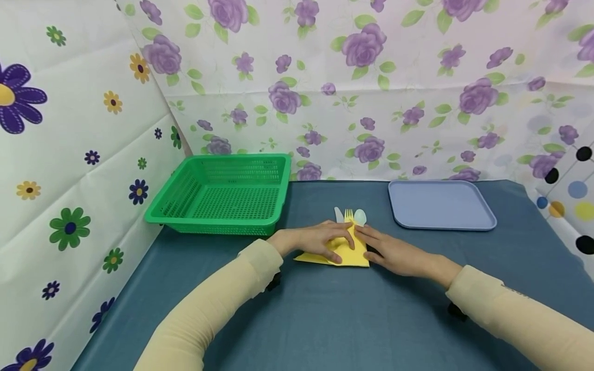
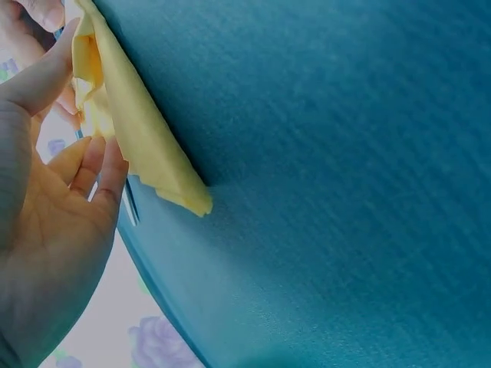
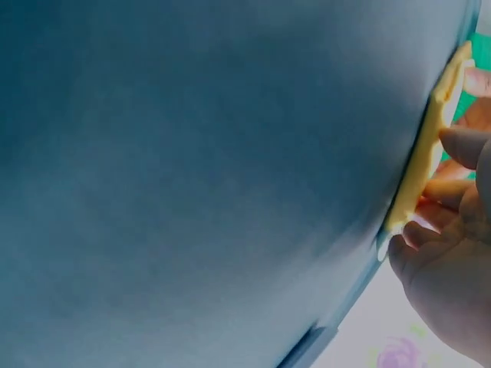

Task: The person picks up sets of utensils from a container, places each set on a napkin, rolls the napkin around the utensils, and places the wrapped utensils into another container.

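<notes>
Across blue tablecloth (image 1: 352, 319): left hand (image 1: 320, 239) spread over folded yellow napkin (image 1: 357, 257), right hand (image 1: 396, 253) touching edge, fingers extended; loosened fold could spill knife (image 1: 339, 214), fork (image 1: 349, 214), spoon (image 1: 360, 216).

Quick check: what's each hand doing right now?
Left hand: open, fingers touching the yellow napkin.
Right hand: open, fingertips at the napkin's right edge.
</notes>
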`<action>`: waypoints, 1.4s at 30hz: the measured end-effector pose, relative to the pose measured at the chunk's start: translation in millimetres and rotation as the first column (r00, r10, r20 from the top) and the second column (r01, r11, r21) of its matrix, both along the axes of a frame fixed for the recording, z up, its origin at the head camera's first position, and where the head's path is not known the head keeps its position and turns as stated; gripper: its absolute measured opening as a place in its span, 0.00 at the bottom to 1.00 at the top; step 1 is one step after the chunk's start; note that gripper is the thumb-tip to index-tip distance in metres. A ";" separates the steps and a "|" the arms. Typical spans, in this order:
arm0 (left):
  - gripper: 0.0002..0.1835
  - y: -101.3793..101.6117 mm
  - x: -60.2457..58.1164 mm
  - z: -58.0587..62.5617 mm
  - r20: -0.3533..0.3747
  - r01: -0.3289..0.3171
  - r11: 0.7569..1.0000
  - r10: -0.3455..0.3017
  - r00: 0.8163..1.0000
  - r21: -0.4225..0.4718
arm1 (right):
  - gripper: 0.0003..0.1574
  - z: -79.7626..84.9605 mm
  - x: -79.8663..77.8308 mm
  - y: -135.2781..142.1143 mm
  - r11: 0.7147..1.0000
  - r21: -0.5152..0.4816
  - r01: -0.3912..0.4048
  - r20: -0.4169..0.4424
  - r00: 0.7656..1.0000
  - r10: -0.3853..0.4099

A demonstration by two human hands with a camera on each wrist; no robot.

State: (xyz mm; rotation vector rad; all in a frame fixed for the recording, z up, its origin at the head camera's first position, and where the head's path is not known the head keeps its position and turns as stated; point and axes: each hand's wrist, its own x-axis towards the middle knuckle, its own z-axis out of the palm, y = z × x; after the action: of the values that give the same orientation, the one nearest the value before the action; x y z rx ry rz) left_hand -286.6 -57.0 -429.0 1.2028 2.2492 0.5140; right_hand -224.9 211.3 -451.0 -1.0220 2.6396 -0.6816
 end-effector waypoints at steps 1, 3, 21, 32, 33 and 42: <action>0.22 0.9 -0.3 0.9 -0.004 0.005 1.000 -0.005 1.000 -0.002 | 0.41 1.6 -1.5 0.4 1.000 0.008 -0.002 0.009 1.000 0.002; 0.22 3.1 -1.5 2.6 -0.017 0.014 1.000 -0.014 1.000 -0.009 | 0.42 4.6 -3.8 0.7 1.000 0.023 -0.003 0.024 1.000 0.002; 0.21 9.9 -7.4 7.6 -0.034 0.015 0.997 -0.017 0.999 -0.071 | 0.48 12.0 -20.6 -1.5 0.998 0.061 -0.017 0.077 0.997 0.012; 0.21 4.1 -0.4 1.4 -0.012 -0.021 0.999 0.020 1.000 -0.038 | 0.48 15.6 -22.7 1.2 0.993 0.106 -0.043 0.068 0.997 0.036; 0.21 2.6 0.9 0.2 -0.017 -0.022 0.999 0.022 1.000 -0.033 | 0.48 15.4 -22.6 1.4 0.993 0.107 -0.042 0.068 0.997 0.035; 0.28 -13.1 10.1 -11.5 -0.085 0.019 1.000 -0.017 0.996 0.014 | 0.49 9.8 -24.1 4.7 0.993 0.102 -0.051 0.063 0.997 0.044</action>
State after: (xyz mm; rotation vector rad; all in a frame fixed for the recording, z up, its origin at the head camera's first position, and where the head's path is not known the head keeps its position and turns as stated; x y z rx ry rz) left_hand -276.5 -70.1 -440.6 1.2731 2.3069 0.4819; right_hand -249.0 216.1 -441.2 -1.0152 2.5608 -0.5503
